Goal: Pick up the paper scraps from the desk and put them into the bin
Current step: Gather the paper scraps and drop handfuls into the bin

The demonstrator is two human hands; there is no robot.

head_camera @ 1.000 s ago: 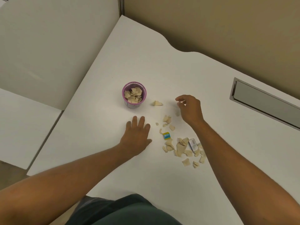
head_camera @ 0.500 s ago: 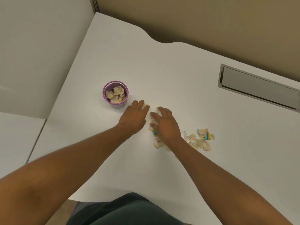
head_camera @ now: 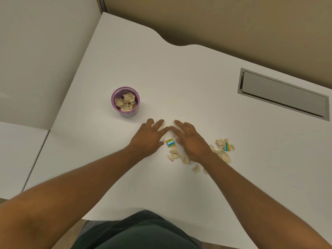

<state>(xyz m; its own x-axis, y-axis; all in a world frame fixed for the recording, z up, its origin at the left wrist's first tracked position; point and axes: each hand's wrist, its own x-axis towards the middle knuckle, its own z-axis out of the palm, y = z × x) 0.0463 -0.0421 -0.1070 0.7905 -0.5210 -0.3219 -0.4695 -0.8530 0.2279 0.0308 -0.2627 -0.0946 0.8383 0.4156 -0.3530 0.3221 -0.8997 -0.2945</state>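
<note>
A small purple mesh bin point(head_camera: 125, 112) stands on the white desk point(head_camera: 179, 78), holding several beige paper scraps. My left hand point(head_camera: 149, 139) and my right hand point(head_camera: 190, 141) lie flat on the desk side by side, palms down, fingertips nearly touching, just right of the bin. Between them sits a blue-and-yellow scrap point(head_camera: 170, 142). Beige scraps point(head_camera: 175, 155) lie below it, partly under my right hand. Another heap of scraps point(head_camera: 223, 148) with a blue-yellow piece lies right of my right wrist. Some scraps are hidden under the hands.
A grey cable-port flap point(head_camera: 283, 95) is set into the desk at the right. A tan partition wall point(head_camera: 215, 20) runs behind the desk. The desk's left edge borders a lower white surface point(head_camera: 14, 153). My dark-clothed lap point(head_camera: 136, 232) is at the bottom.
My right hand came in from the right and flattened beside the left hand. The left hand slid forward toward the bin. The loose scrap near the bin is now covered by the hands.
</note>
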